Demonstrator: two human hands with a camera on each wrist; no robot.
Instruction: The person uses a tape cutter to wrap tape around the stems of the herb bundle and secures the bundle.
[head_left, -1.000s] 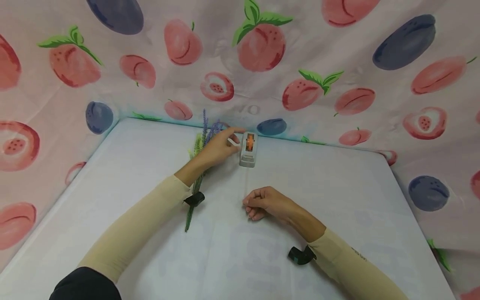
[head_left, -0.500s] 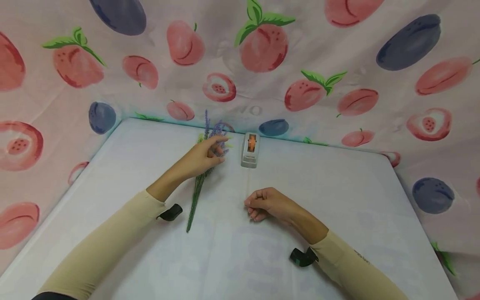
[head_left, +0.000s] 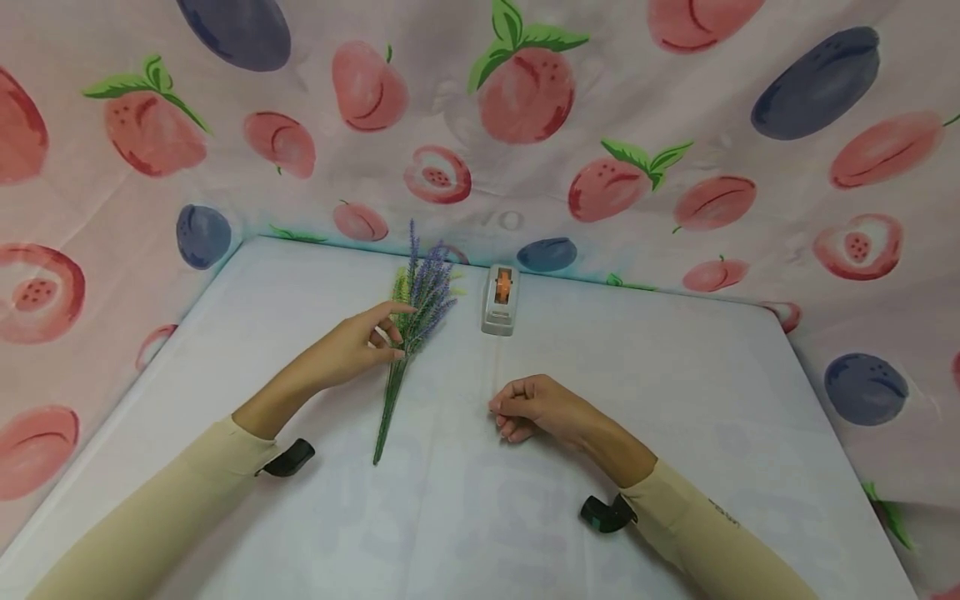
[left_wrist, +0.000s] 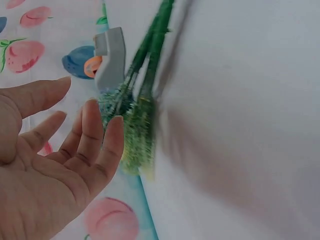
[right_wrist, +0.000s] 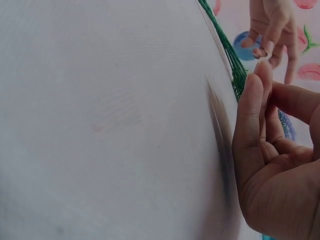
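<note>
Several purple flowers (head_left: 431, 287) lie ahead; at them, the left hand (head_left: 348, 348) hangs loose, unclenched; whether the right hand (head_left: 542, 408) grips anything, I can't tell.

Flower stems (left_wrist: 156, 45) cut off atop left wrist view; sleeve lettering (head_left: 723, 513) illegible.

A white table (head_left: 660, 367) spreads beneath the left hand (head_left: 356, 346) and right hand (head_left: 540, 407). Beyond both, and out to either side of them, is a pale pink cloth (head_left: 442, 92) printed with peaches (head_left: 527, 96), green leaves (head_left: 507, 23) and dark blue plums (head_left: 815, 83).
</note>
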